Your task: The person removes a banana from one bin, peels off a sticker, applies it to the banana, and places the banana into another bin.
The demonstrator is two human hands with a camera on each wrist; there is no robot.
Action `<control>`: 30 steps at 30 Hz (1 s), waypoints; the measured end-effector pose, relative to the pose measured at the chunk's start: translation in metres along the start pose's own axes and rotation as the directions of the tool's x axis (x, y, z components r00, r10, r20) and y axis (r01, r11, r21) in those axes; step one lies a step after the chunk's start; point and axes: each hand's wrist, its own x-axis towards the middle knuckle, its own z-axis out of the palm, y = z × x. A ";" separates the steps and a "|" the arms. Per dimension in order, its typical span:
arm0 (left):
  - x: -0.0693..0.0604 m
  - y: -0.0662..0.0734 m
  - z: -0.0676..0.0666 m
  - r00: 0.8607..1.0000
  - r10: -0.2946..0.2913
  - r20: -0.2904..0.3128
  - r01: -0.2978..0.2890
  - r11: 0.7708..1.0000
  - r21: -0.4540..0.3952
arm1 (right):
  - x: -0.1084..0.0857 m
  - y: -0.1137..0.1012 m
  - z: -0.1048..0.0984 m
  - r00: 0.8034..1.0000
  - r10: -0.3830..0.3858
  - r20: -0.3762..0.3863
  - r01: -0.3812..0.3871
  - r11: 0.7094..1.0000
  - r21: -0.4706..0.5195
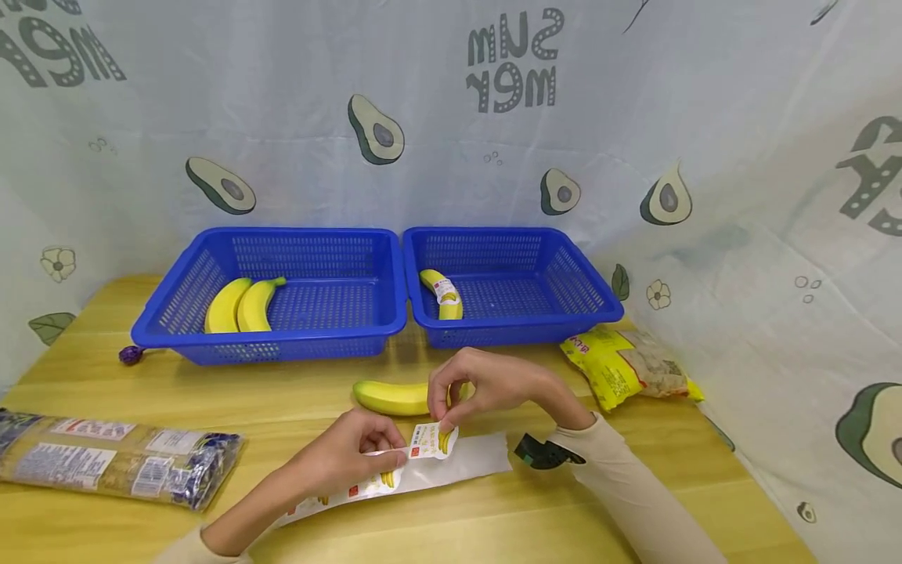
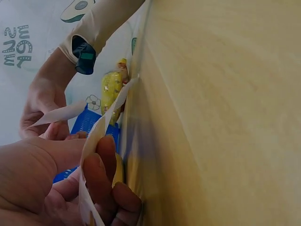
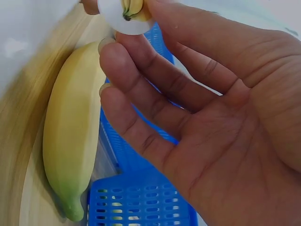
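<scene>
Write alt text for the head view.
A person's right hand pinches a banana-printed label while the left hand holds a label strip at a wooden table. A banana lies beyond the hands; behind it, the left blue basket holds two bananas and the right blue basket holds a labelled banana.

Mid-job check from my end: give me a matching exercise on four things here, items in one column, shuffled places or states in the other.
Column one:
1. Labelled banana
2. Loose banana
3. Sticker strip
4. Single sticker

Column two:
A. Pinched by the right hand
B. Lying on the table, not held
C. Inside the right-hand basket
D. Held by the left hand

Right pairs: 1-C, 2-B, 3-D, 4-A.
</scene>
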 end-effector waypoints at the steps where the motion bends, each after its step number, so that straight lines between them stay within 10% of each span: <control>1: 0.000 -0.001 0.001 1.000 0.010 0.002 -0.010 1.000 0.016 | 0.000 0.000 0.000 1.000 0.001 -0.001 -0.001 1.000 0.003; 17: -0.002 0.015 -0.008 0.993 0.119 0.020 -0.119 0.941 0.318 | -0.001 0.004 0.000 0.995 0.020 -0.095 -0.018 0.999 0.026; 30: -0.003 0.027 -0.012 0.994 0.055 -0.094 -0.049 0.997 0.063 | 0.001 0.002 0.001 0.993 0.018 -0.119 -0.008 0.996 0.088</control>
